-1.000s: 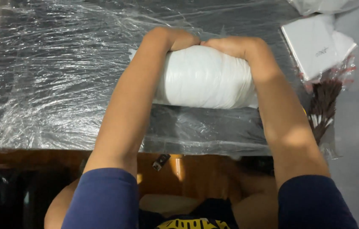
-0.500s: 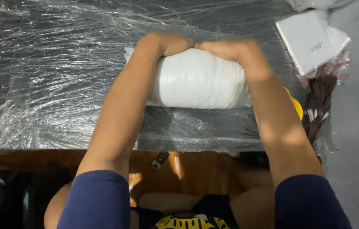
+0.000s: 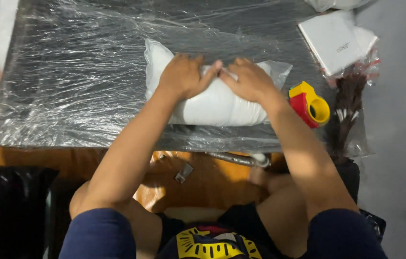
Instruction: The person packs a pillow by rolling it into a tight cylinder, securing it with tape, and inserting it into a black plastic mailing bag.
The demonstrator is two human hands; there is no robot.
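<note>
— Where do our fingers sit?
— Both hands lie flat, fingers together and gripping nothing: left hand (image 3: pixel 183 76) and right hand (image 3: pixel 248 80) press on the soft white plastic-wrapped pillow (image 3: pixel 212 103) at mid-frame.
— Around it?
— We see the crinkled clear plastic sheet (image 3: pixel 78 72) beneath, a red-and-yellow tape dispenser (image 3: pixel 309 103) just right, and a white flat box (image 3: pixel 335 41) upper right.

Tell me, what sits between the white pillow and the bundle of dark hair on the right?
In the head view, a red and yellow tape dispenser lies between the white pillow and the dark hair bundle, beside the right hand.
</note>
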